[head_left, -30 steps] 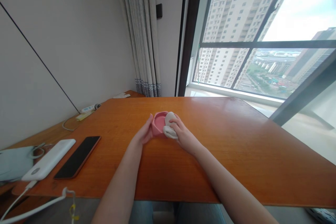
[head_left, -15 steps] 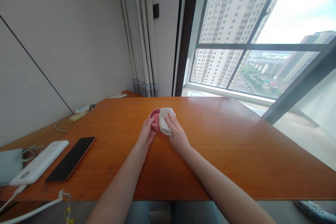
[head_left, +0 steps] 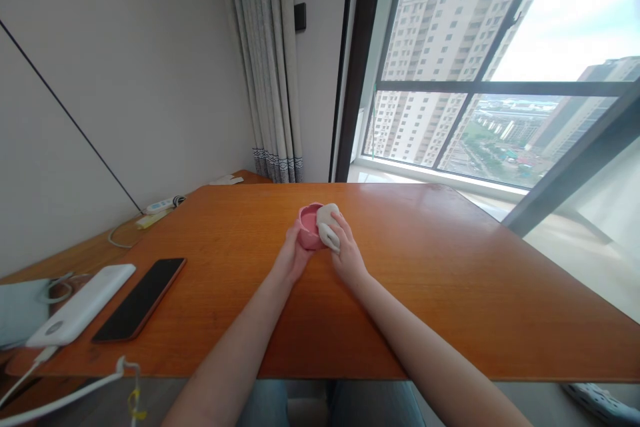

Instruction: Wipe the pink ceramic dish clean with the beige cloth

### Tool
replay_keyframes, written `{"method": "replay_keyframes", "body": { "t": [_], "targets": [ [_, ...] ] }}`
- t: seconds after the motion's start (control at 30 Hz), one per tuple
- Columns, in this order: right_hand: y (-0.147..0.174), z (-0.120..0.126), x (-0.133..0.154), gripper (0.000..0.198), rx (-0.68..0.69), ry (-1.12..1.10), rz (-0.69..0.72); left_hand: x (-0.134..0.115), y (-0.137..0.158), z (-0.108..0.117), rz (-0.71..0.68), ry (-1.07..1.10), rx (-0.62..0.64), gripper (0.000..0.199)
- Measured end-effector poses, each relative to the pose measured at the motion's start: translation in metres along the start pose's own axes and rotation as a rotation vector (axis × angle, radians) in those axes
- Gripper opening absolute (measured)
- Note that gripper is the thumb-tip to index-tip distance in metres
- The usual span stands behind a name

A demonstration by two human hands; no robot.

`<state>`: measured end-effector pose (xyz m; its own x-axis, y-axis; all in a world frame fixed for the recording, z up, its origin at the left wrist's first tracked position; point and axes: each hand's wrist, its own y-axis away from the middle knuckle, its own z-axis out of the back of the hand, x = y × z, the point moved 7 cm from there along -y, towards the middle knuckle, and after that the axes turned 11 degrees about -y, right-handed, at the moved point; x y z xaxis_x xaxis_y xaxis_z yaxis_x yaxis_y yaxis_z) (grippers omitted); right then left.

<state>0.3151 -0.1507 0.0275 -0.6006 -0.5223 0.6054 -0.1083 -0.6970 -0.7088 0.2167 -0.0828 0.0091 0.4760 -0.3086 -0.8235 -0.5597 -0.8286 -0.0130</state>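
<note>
Holds the pink bowl [head_left: 310,238] in the left hand [head_left: 290,252], with fingers clamped on its left and near sides. Grips the folded white cloth [head_left: 327,215] in the right hand [head_left: 349,257], with fingers clamped on it from the right. Has the cloth between right fingers and bowl, overlapping the right part of the rim, with its long axis running roughly from far to near. Has the left hand nearer to the bowl, directly against it, and only the cloth between bowl and right hand. Cannot make out from this view any gap or contact between bowl and desk [head_left: 450,280]. Carries, toward the desk's near left corner, a dark phone [head_left: 141,300] and, just beside it to the left, a white power bank [head_left: 83,303]. Shows beyond the far edge a grey curtain [head_left: 275,73], and to the right of that a large window [head_left: 425,86]
</note>
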Motion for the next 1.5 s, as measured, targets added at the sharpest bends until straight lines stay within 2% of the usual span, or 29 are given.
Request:
{"method": "replay_keyframes", "body": {
  "t": [0.13,0.23,0.4,0.57,0.7,0.87,1.03,1.13,1.27,1.37,1.5],
  "targets": [
    [-0.004,0.008,0.007,0.039,0.022,-0.053,0.057,-0.012,0.003,-0.006,-0.063,0.015,0.093,0.043],
    [-0.006,0.018,0.016,0.032,-0.021,-0.081,0.063,-0.006,0.005,-0.008,-0.012,0.013,0.162,0.046],
    [-0.008,0.041,0.023,0.029,-0.188,-0.135,0.052,0.004,0.012,-0.015,0.041,0.02,0.285,0.056],
    [-0.009,0.045,0.023,0.028,-0.148,-0.153,0.091,0.007,0.015,-0.021,0.153,0.01,0.354,0.051],
    [-0.009,0.034,0.024,0.033,-0.05,-0.213,0.096,0.007,0.009,-0.011,0.214,0.023,0.248,0.039],
    [-0.011,0.031,0.022,0.038,-0.026,-0.244,0.071,0.012,0.007,-0.004,0.276,0.023,0.213,0.035],
    [-0.013,0.029,0.012,0.037,0.017,-0.207,0.04,0.016,0.001,0.011,0.253,0.004,-0.012,0.03],
    [-0.013,0.023,0.009,0.039,0.054,-0.158,0.026,0.016,-0.004,0.019,0.211,-0.003,-0.105,0.031],
    [-0.008,0.009,0.009,0.044,0.102,-0.052,0.014,0.009,-0.01,0.025,0.094,0.025,-0.144,0.035],
    [-0.004,-0.002,0.011,0.052,0.084,0.049,0.005,0.002,-0.011,0.028,0.009,0.048,-0.154,0.036],
    [-0.001,-0.014,0.015,0.06,0.065,0.157,0.019,-0.001,-0.012,0.032,-0.01,0.066,-0.197,0.029]
  ]
}}
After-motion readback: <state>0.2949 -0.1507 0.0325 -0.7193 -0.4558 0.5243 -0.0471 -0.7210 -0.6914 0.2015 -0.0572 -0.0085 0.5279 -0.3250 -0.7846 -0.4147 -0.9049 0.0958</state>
